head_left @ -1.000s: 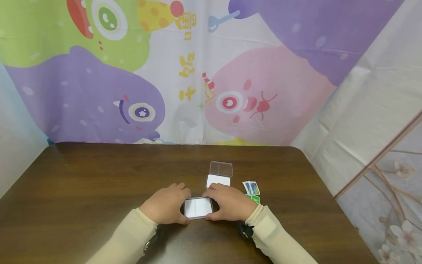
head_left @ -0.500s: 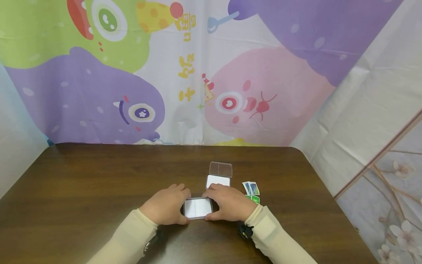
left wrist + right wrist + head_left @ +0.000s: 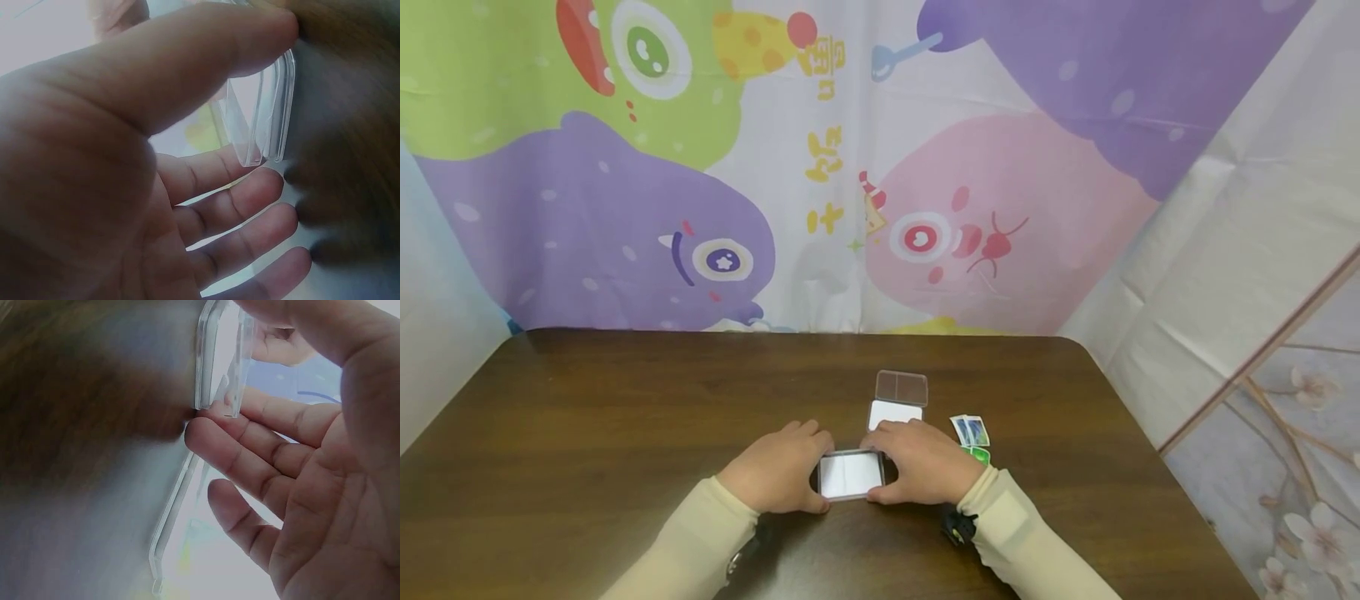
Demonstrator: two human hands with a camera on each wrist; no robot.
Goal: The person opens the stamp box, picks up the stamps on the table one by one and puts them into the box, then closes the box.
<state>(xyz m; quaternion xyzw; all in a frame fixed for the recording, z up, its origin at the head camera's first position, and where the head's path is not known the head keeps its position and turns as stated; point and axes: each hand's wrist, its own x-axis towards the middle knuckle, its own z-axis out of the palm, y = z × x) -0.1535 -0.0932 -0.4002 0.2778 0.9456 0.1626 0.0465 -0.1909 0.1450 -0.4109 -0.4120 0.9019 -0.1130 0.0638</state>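
A small clear plastic case [image 3: 852,475] with white content lies on the table, its long side across. My left hand [image 3: 777,471] holds its left end between thumb and fingers, and my right hand [image 3: 928,465] holds the right end likewise. In the left wrist view the lid of the clear case [image 3: 244,119] stands at a slight angle to its base; the right wrist view shows the same narrow gap. Just beyond my right fingers lies a second clear case [image 3: 901,388], hinged open with a white insert, partly hidden by that hand.
Right of the open case, small picture cards or stickers [image 3: 971,430] overlap on the brown wooden table [image 3: 625,417]. Green ones [image 3: 978,454] lie nearer, partly covered by my right wrist. A cartoon-printed cloth [image 3: 820,275] hangs behind the far edge.
Both hands keep their hold on the case in the same place. The whole head view has shifted down very slightly.
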